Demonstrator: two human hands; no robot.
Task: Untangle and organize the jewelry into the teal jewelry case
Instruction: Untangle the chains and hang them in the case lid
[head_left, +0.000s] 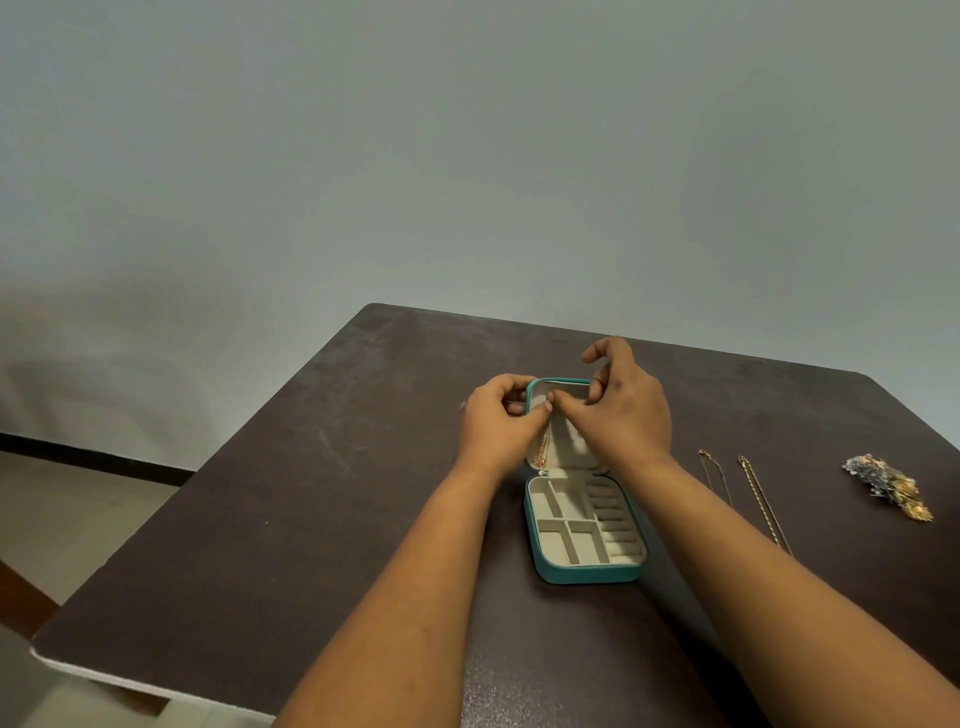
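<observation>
The teal jewelry case (589, 574) lies open on the dark table, its cream compartments bare. A thin gold chain (543, 451) hangs down the inside of the lid (571, 454). My left hand (496, 423) and my right hand (623, 410) meet at the lid's upper left corner, fingertips pinching the top of that chain. Two more gold chains (761, 501) lie stretched out on the table to the right of the case. Farther right sits a tangled cluster of gold and silver jewelry (891, 486).
The dark table (311, 493) has its far edge just behind the case and its left edge running toward me. A plain wall stands behind it and a tiled floor shows at the left.
</observation>
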